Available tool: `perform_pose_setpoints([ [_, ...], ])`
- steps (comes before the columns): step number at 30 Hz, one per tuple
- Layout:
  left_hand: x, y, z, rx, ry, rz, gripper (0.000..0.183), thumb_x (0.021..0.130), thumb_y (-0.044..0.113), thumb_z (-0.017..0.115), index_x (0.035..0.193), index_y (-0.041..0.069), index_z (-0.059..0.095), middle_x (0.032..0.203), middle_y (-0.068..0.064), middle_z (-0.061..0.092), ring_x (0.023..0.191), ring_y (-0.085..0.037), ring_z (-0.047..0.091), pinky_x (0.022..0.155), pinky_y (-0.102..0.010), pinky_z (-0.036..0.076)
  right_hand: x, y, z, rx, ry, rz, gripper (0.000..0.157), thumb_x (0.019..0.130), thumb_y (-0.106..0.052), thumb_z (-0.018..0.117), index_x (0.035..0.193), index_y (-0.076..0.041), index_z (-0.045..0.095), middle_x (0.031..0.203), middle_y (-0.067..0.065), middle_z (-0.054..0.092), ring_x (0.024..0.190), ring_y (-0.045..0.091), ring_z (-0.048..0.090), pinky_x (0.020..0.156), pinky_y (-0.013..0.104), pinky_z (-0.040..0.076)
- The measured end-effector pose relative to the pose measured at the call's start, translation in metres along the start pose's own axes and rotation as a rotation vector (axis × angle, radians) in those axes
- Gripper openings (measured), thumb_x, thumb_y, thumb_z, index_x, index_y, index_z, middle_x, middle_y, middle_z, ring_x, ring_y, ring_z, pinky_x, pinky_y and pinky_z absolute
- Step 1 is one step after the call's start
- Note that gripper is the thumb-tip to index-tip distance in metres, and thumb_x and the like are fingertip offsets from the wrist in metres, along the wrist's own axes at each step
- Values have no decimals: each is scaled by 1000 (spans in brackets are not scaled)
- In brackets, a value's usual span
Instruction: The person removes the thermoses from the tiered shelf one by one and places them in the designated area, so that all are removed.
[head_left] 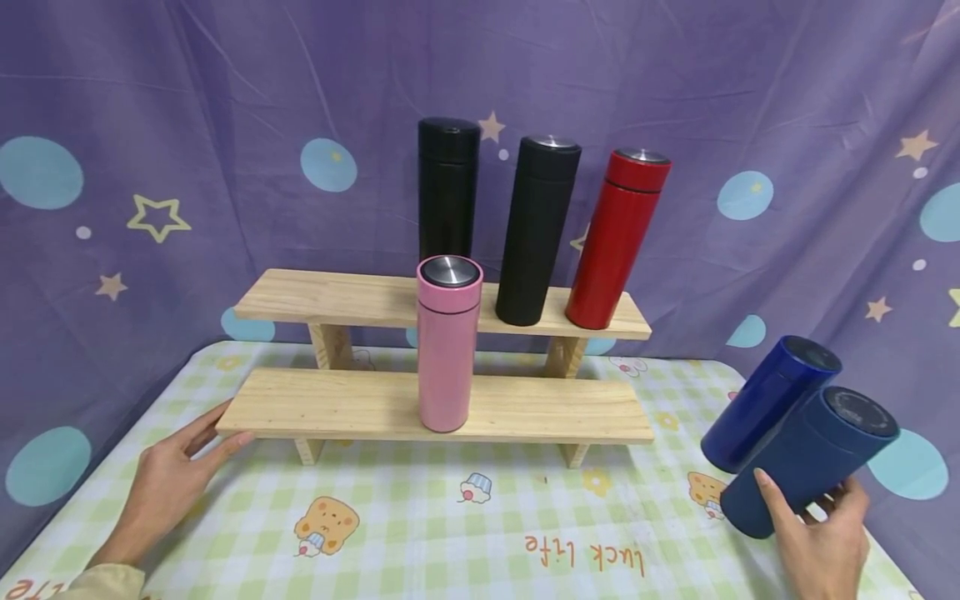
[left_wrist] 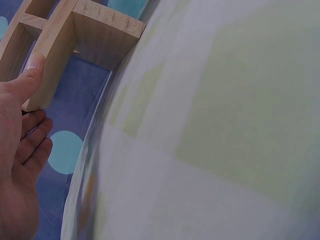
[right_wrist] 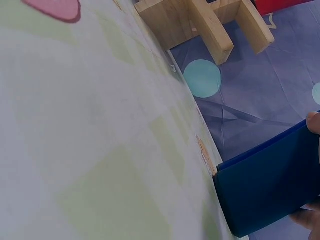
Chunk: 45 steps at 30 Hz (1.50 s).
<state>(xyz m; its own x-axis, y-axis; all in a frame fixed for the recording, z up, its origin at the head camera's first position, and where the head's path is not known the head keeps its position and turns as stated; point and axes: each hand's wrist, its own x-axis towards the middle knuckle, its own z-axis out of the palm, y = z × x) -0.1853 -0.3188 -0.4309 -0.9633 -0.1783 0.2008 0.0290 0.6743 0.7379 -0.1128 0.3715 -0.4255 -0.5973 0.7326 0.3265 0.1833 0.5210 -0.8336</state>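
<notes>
At the left end of the two-tier wooden shelf (head_left: pixel 330 406), my left hand (head_left: pixel 168 475) holds the corner of the lower board. In the left wrist view its thumb (left_wrist: pixel 33 67) lies on one side of the board and the fingers on the other. My right hand (head_left: pixel 825 533) grips a dark blue thermos (head_left: pixel 806 458) around its lower body at the table's right side. Just behind it is a brighter blue thermos (head_left: pixel 768 408), partly hidden by the dark one. A pink thermos (head_left: pixel 447 358) stands upright on the lower board.
On the upper board stand a glossy black thermos (head_left: pixel 447 192), a matte black thermos (head_left: pixel 536 233) and a red thermos (head_left: pixel 618 242). The pink thermos hides the glossy black one's base. A checked cloth (head_left: pixel 405 517) covers the table, and a purple curtain (head_left: pixel 247 108) hangs behind.
</notes>
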Motion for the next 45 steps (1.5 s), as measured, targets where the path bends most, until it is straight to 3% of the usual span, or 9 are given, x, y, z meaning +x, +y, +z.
perform_pose_setpoints([
  [4, 0, 0, -1, 1, 1, -2, 77, 99, 47, 70, 160, 11, 40, 141, -28, 53, 128, -58, 47, 95, -75, 41, 0, -2, 0, 24, 4, -2, 88, 89, -33, 84, 158, -9, 34, 140, 25, 55, 103, -8, 45, 82, -2, 39],
  [10, 0, -1, -2, 0, -2, -6, 78, 99, 47, 70, 160, 9, 39, 141, -30, 52, 129, -60, 45, 95, -77, 40, -2, -7, 1, 50, 10, -30, 87, 88, -29, 85, 157, -10, 36, 137, 23, 56, 99, -9, 45, 75, -2, 36],
  [22, 1, -1, 0, -9, -13, -9, 78, 100, 47, 70, 161, 9, 38, 142, -31, 50, 131, -63, 42, 96, -81, 36, -9, -17, 4, 74, 26, -113, 84, 85, -23, 88, 153, -6, 41, 129, 24, 59, 93, -13, 46, 73, -3, 37],
  [29, 2, -1, -2, 2, -33, -22, 79, 100, 49, 68, 161, 10, 36, 143, -32, 49, 130, -63, 43, 93, -79, 40, -8, -29, 5, 93, 3, -146, 83, 85, -19, 89, 153, -7, 42, 126, 14, 58, 94, -9, 49, 75, -3, 40],
  [45, 1, -3, 0, -14, 2, 16, 76, 100, 44, 71, 159, 8, 41, 141, -31, 51, 129, -62, 44, 98, -79, 37, -12, -51, 10, 157, -30, -256, 78, 84, -10, 88, 149, -6, 45, 122, -4, 54, 97, -7, 54, 77, -1, 44],
])
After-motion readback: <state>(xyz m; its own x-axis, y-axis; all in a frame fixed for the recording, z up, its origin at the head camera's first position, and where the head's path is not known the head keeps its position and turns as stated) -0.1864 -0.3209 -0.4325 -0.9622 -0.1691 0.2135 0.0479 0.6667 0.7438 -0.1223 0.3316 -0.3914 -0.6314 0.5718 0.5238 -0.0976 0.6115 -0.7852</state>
